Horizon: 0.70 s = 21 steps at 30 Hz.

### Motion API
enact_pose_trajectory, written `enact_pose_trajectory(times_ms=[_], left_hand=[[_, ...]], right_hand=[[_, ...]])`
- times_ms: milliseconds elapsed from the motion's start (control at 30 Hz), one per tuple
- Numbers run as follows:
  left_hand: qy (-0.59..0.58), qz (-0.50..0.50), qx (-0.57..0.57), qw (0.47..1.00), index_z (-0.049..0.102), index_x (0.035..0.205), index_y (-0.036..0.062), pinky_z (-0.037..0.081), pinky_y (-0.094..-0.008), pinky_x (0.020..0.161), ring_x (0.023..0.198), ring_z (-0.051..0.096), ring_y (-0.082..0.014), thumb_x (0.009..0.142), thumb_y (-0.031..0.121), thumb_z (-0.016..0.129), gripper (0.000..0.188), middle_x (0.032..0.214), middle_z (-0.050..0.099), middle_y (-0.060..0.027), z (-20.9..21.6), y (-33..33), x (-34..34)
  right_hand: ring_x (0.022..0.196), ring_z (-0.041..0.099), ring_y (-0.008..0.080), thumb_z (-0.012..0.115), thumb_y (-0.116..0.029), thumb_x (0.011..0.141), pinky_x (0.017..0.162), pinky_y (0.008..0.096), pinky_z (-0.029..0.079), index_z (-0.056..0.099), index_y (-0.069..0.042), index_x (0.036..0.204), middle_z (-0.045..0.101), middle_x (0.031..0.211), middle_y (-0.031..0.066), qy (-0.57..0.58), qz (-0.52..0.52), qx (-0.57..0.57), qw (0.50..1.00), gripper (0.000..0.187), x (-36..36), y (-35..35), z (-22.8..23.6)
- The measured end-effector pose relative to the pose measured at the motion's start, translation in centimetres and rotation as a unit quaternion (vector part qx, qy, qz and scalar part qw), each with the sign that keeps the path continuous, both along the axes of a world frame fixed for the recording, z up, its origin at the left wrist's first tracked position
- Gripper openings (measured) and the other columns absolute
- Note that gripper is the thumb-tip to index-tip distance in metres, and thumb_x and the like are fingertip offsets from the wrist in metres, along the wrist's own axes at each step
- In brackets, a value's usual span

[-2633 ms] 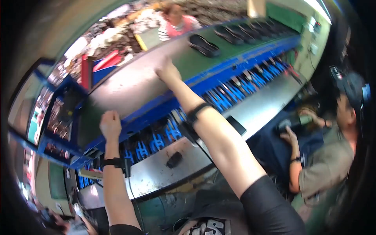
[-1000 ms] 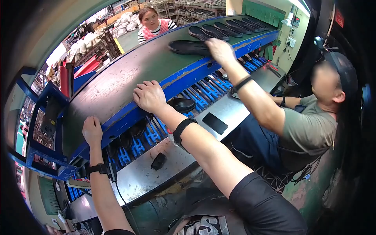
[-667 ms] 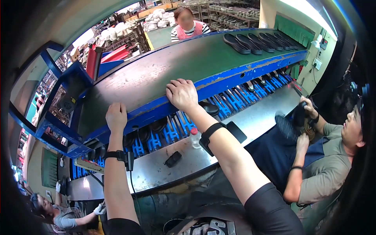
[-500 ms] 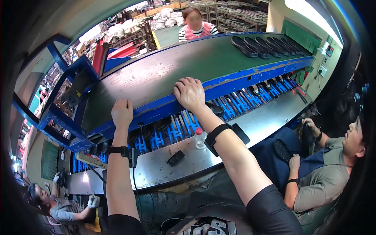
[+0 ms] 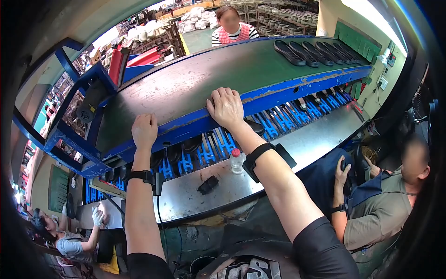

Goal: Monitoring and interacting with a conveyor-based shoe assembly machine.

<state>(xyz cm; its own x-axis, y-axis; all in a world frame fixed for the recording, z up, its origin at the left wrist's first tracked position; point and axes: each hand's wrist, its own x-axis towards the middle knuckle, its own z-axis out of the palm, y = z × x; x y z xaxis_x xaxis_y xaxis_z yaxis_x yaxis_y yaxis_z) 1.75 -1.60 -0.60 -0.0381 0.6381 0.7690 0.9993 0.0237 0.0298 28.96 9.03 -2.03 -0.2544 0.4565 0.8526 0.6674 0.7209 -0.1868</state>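
Both my hands rest on the near edge of a long conveyor with a dark green belt (image 5: 251, 69) and a chipped blue frame. My left hand (image 5: 145, 130) lies knuckles up at the belt's left part, fingers bent and close together. Further right, my right hand (image 5: 226, 107) rests with its fingers slightly apart on the belt surface. Neither hand shows anything held, though the left fingertips are hidden. Several black shoe soles (image 5: 289, 53) lie in a row at the belt's far right, away from both hands.
Under the belt, blue prongs (image 5: 186, 163) carry some dark shoes. On the metal shelf (image 5: 311, 139) stand a clear red-capped bottle (image 5: 237, 163) and a small black object (image 5: 207, 185). Co-workers sit at right (image 5: 383, 214) and left (image 5: 69, 244); another person (image 5: 231, 33) is across the belt.
My hands stay on the conveyor edge. The co-worker on the right has shifted hands and the dark footwear pieces. At left, the co-worker's gloved hand has risen toward the shelf.
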Motion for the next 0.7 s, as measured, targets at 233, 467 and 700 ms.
enact_pose_trajectory(times_ms=[233, 467, 700], left_hand=[[0.001, -0.023, 0.017, 1.000, 0.061, 0.067, 0.0000, 0.050, -0.0445, 0.073, 0.080, 0.061, -0.0350, 0.092, 0.018, 0.056, 0.031, 0.081, 0.065, -0.0163, 0.04, 0.36, 0.67], [-0.008, -0.017, 0.008, 1.000, 0.060, 0.069, -0.0002, 0.049, -0.0458, 0.072, 0.079, 0.059, -0.0356, 0.092, 0.017, 0.055, 0.029, 0.077, 0.062, -0.0162, -0.07, 0.40, 0.13], [0.011, -0.016, 0.033, 0.999, 0.061, 0.069, -0.0001, 0.050, -0.0459, 0.070, 0.077, 0.061, -0.0344, 0.088, 0.014, 0.058, 0.024, 0.079, 0.063, -0.0155, -0.26, 0.30, 0.06]], right_hand=[[0.086, 0.057, 0.0303, 0.060, -0.029, 0.084, 0.080, 0.0426, 0.043, 0.058, -0.006, 0.079, 0.058, 0.082, 0.0124, -0.006, -0.016, 0.001, 1.000, 0.024, 0.33, 0.29, -0.23], [0.086, 0.057, 0.0297, 0.060, -0.026, 0.085, 0.077, 0.0416, 0.043, 0.060, -0.007, 0.076, 0.058, 0.082, 0.0122, 0.011, -0.001, 0.014, 1.000, 0.021, 0.11, 0.47, -0.25], [0.086, 0.057, 0.0298, 0.061, -0.024, 0.083, 0.076, 0.0424, 0.044, 0.063, -0.007, 0.076, 0.058, 0.083, 0.0117, 0.019, 0.011, 0.009, 1.000, 0.019, 0.27, 0.09, -0.22]])
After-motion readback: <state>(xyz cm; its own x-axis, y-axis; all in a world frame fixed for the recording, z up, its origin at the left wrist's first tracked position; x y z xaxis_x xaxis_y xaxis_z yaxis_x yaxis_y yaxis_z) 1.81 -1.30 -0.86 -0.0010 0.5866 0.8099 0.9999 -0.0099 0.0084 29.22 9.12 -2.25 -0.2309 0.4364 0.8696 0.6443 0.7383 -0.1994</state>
